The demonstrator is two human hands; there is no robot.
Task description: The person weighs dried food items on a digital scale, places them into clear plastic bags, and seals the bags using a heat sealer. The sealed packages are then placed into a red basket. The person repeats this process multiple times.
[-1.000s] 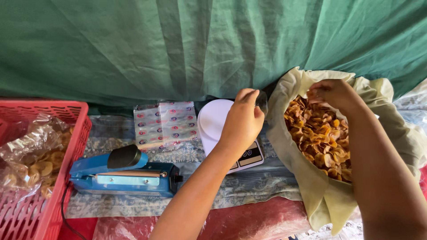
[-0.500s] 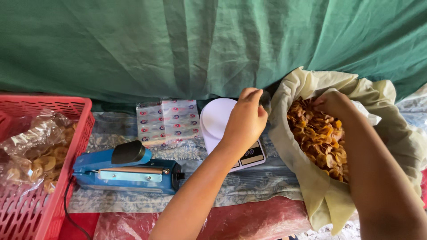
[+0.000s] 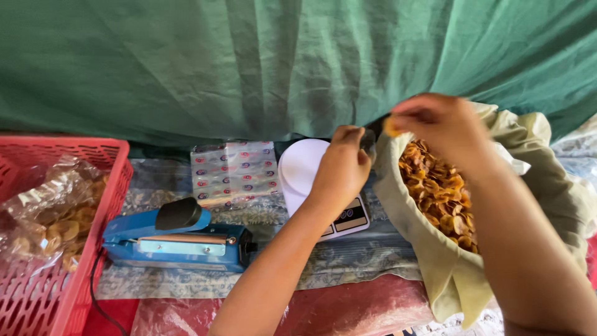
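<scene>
- Soft, even daylight; moderately bright, no hard shadows.
- Right hand [image 3: 444, 127] smeared by motion blur.
- Mild glare on white scale [image 3: 303, 168] and plastic bags [image 3: 43, 196].
- Background cloth [image 3: 249, 62] sharp enough.

Both forearms reach forward, the left hand [image 3: 341, 169] in a pinching grip, the right hand [image 3: 438, 127] raised, fingers curled.

Golden chips [image 3: 438, 190] heaped in cloth sack [image 3: 454, 274]

The right hand [image 3: 435, 127] pinches a chip [image 3: 392, 127] above the cloth sack [image 3: 547, 193]; the left hand [image 3: 341, 171] holds a clear bag [image 3: 368, 140] over the white scale [image 3: 305, 171].
</scene>
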